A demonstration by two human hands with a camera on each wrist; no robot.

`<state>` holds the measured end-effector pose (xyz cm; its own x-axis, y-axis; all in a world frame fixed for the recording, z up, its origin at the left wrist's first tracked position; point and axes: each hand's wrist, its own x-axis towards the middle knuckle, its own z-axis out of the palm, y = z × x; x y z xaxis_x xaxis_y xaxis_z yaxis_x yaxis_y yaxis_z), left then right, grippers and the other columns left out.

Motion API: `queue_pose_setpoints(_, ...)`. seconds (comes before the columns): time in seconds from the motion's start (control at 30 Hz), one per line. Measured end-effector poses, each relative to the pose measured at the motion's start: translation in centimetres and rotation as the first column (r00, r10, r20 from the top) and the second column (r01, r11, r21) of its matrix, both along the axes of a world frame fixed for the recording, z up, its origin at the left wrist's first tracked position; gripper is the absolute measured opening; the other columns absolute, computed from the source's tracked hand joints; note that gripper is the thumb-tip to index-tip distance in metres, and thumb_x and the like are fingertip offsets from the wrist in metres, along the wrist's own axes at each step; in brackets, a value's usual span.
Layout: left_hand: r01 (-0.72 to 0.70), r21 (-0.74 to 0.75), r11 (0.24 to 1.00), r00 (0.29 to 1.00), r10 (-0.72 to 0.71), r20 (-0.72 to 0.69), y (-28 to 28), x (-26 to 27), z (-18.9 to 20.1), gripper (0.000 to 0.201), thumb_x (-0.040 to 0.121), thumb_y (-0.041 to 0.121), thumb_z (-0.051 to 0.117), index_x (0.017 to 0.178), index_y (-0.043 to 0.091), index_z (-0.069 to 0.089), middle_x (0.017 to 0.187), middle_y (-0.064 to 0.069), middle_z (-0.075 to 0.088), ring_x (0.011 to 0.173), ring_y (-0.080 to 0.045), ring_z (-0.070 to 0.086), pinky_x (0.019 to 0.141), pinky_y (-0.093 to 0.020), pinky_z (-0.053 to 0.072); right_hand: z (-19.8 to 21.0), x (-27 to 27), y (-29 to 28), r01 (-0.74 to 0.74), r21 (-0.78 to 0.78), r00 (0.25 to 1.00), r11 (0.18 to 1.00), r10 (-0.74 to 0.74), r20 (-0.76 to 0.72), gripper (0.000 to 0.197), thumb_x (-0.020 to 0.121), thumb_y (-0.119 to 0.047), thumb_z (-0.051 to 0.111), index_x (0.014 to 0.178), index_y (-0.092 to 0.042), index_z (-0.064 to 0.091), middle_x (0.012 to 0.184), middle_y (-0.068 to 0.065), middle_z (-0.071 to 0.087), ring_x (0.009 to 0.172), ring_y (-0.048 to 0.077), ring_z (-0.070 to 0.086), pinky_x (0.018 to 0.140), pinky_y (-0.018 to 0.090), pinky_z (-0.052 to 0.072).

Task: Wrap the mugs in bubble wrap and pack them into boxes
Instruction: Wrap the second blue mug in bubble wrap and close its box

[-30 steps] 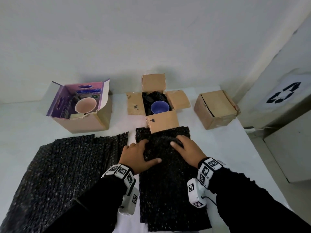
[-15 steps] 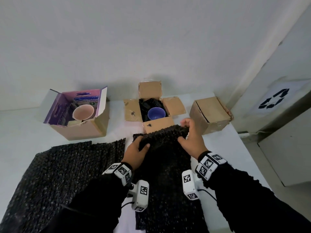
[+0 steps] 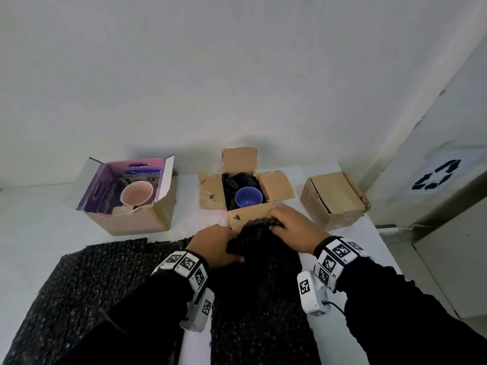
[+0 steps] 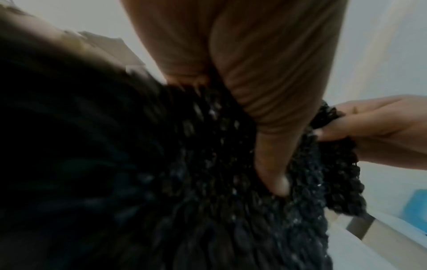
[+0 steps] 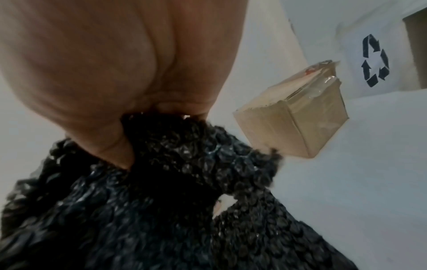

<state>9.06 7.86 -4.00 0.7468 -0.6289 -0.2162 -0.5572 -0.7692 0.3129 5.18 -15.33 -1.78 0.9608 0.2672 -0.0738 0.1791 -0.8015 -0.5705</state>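
Both arms reach forward in black sleeves, each wrist ringed by a band of black-and-white marker tiles with a white camera unit slung beneath. The left hand (image 3: 214, 245) grips the near-left part of the lifted end of the black bubble wrap sheet (image 3: 259, 280), thumb (image 4: 272, 169) pressed flat along the sheet's top face and pointing toward the right hand, the other fingers tucked under the edge. The right hand (image 3: 295, 230) sits just beyond and to the right of the left, knuckles up, fingers curled over the sheet's far edge and pinching it against the thumb (image 5: 104, 138). The two hands are close together, nearly touching.
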Motion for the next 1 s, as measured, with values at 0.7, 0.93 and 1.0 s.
queue_pose_setpoints(0.7, -0.026, -0.133, 0.991, 0.98, 0.051, 0.19, -1.2, 3.9, 0.9, 0.019, 0.085, 0.016, 0.053, 0.104, 0.018, 0.05, 0.096, -0.008, 0.06, 0.088, -0.029, 0.057, 0.069, -0.041, 0.048, 2.2, 5.4, -2.5, -0.101, -0.116, 0.988, 0.988, 0.086, -0.129, 0.022, 0.093, -0.014, 0.05, 0.114, -0.018, 0.056, 0.104, 0.005, 0.063, 0.097, 0.025, 0.059, 0.078, 0.035, 0.046)
queue_pose_setpoints(0.93, -0.097, -0.232, 0.968, 0.949, 0.16, 0.273, -2.1, 5.2, 1.4, 0.058, 0.092, 0.065, 0.019, 0.11, 0.02, 0.051, 0.092, 0.003, 0.06, 0.081, -0.018, 0.055, 0.077, -0.036, 0.041, 3.3, 8.7, -2.8, -0.113, 0.016, 0.991, 0.993, 0.114, -0.072, 0.051, 0.087, -0.067, 0.046, 0.119, -0.029, 0.054, 0.102, -0.009, 0.063, 0.097, 0.012, 0.057, 0.09, 0.038, 0.041)
queue_pose_setpoints(1.0, -0.148, -0.203, 0.968, 0.926, 0.208, 0.316, -2.7, 6.1, 1.0, 0.055, 0.095, 0.055, 0.016, 0.113, 0.023, 0.057, 0.098, 0.002, 0.059, 0.091, -0.02, 0.055, 0.084, -0.039, 0.039, 2.9, 10.2, -3.0, -0.064, -0.032, 0.998, 0.997, 0.063, -0.023, 0.046, 0.094, -0.061, 0.031, 0.114, -0.029, 0.058, 0.098, -0.009, 0.058, 0.101, 0.015, 0.05, 0.096, 0.043, 0.032)
